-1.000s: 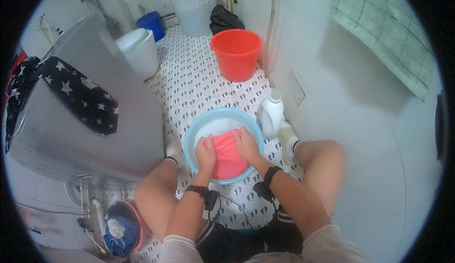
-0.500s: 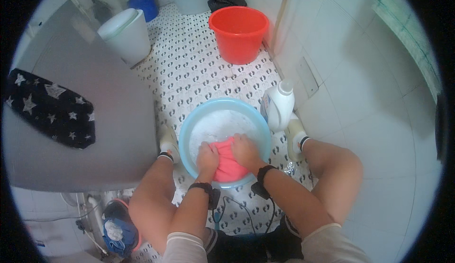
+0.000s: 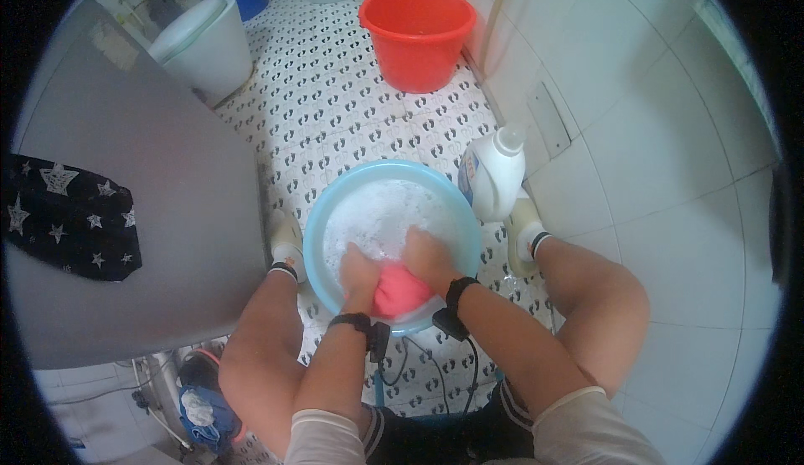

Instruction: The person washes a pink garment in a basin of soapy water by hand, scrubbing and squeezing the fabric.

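And here's the floor [image 3: 318,105], white tile printed with small dark footprints, running back under everything. Along its left edge looms a big grey boxy body [image 3: 180,189], flat-sided and faintly sheened. Centre stage on the floor sits the round pale-blue basin [image 3: 316,226], smooth-rimmed and frothing with white suds [image 3: 385,210]. Out towards the floor's far right edge stands the red bucket [image 3: 419,51], glossy, tapering to its base (a bright one, that). Just off the basin's right edge, a white bottle [image 3: 500,176] with a moulded handle stands near the wall.

Now the hands, both inside the basin! The left hand [image 3: 360,272] is curled onto one side of the cloth, fingertips lost in foam; the right hand [image 3: 429,262] grips the other side, its fingers partly hidden too. Bunched between them, the soft coral-pink cloth [image 3: 399,289], wet-looking and rounded, sits towards the basin's near edge.
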`<state>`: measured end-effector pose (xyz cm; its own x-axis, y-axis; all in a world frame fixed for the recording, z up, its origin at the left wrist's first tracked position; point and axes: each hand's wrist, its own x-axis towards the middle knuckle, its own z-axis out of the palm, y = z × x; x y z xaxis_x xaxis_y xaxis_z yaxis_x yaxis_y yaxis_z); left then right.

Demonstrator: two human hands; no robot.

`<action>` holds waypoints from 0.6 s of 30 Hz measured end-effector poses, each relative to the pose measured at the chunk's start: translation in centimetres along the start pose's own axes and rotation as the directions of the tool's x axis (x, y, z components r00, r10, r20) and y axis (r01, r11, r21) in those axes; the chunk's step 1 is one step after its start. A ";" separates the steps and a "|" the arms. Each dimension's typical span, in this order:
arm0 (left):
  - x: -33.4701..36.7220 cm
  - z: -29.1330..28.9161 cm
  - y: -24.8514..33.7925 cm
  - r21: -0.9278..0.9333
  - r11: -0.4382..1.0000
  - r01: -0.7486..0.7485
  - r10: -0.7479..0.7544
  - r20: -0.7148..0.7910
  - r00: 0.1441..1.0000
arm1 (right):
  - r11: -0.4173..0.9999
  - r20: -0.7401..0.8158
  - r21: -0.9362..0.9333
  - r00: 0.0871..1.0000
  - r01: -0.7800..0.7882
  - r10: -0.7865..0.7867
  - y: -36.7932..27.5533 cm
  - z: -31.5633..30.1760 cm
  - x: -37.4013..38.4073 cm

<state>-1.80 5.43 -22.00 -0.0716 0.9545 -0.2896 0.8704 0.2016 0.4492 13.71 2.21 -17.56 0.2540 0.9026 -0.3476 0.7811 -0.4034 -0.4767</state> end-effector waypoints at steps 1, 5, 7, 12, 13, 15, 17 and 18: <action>0.4 -0.1 -0.4 -0.060 0.998 -0.013 0.011 -0.035 0.999 | 1.000 0.003 0.004 1.000 0.003 -0.003 -0.4 -0.1 -0.2; 0.7 0.3 -0.5 -0.179 0.981 -0.071 0.057 -0.082 0.995 | 0.991 -0.122 0.102 0.990 0.086 -0.074 0.8 0.5 0.0; 0.7 0.6 -0.4 -0.247 0.966 -0.081 0.061 -0.089 0.994 | 0.989 -0.176 0.075 0.978 0.130 -0.115 1.8 1.1 0.2; 2.5 2.5 -3.2 -0.402 0.895 -0.194 0.033 -0.374 0.927 | 0.985 -0.129 0.146 0.989 0.092 -0.074 0.2 1.1 -0.5; 2.6 2.7 -2.9 -0.393 0.907 -0.148 -0.014 -0.379 0.925 | 0.986 -0.133 0.142 0.989 0.087 -0.069 0.6 1.2 -0.3; 2.8 2.9 -2.6 -0.386 0.917 -0.102 -0.058 -0.383 0.922 | 0.984 -0.147 0.142 0.986 0.106 -0.085 1.4 1.7 0.2; 2.3 1.8 -2.0 -0.307 0.952 0.001 -0.054 -0.167 0.984 | 0.986 -0.152 0.131 0.985 0.105 -0.084 1.7 1.8 0.2; 2.3 1.8 -1.8 -0.308 0.951 0.002 -0.055 -0.163 0.985 | 0.987 -0.158 0.121 0.984 0.106 -0.086 1.9 1.8 0.2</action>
<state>-2.65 6.89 -24.95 -0.1975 0.9650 -0.1725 0.6782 0.2615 0.6868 14.21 1.40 -19.98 0.2730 0.9463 -0.1731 0.7287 -0.3209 -0.6050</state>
